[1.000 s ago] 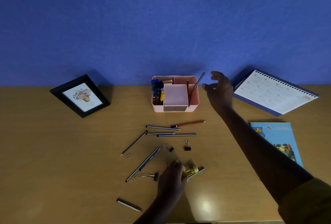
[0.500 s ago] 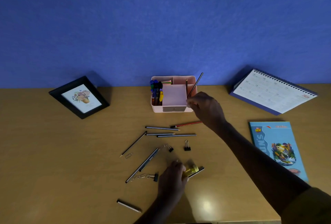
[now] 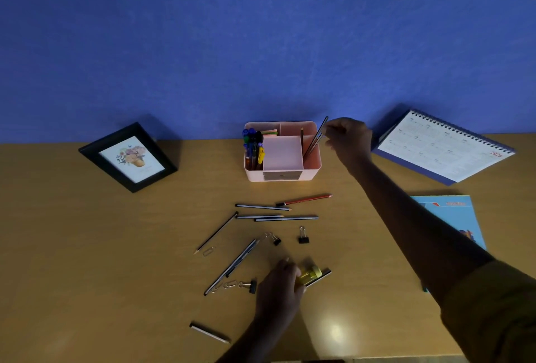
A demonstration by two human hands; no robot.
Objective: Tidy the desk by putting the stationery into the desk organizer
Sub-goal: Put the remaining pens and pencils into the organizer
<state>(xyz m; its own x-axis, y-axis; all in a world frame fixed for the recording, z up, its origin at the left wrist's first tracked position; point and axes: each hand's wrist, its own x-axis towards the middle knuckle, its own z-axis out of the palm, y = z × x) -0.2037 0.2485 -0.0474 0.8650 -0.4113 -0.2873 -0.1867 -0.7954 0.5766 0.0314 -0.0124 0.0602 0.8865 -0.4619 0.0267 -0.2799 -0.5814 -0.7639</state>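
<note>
The pink desk organizer (image 3: pixel 311 170) stands at the back of the desk and holds pens (image 3: pixel 253 145) on its left side. My right hand (image 3: pixel 349 139) is at its right compartment, fingertips pinching the top of a pencil (image 3: pixel 314 139) that leans there. Near the front edge, my left hand (image 3: pixel 280 284) has its fingers curled on a small yellow item (image 3: pixel 311 273) that lies against a dark stick. Loose on the desk are a red pencil (image 3: pixel 307 199), several striped pencils (image 3: pixel 262 207), binder clips (image 3: pixel 303 238) and paper clips (image 3: pixel 208 252).
A black photo frame (image 3: pixel 95 156) leans at the back left. At the back right stands a spiral calendar (image 3: pixel 443 149), with a blue booklet (image 3: pixel 455 212) in front of it, partly under my right arm. A short pencil (image 3: pixel 208 333) lies near the front edge.
My right hand dropped toward the organizer's front right corner, then rose back to the top of the leaning pencil. My left hand stayed on the yellow item.
</note>
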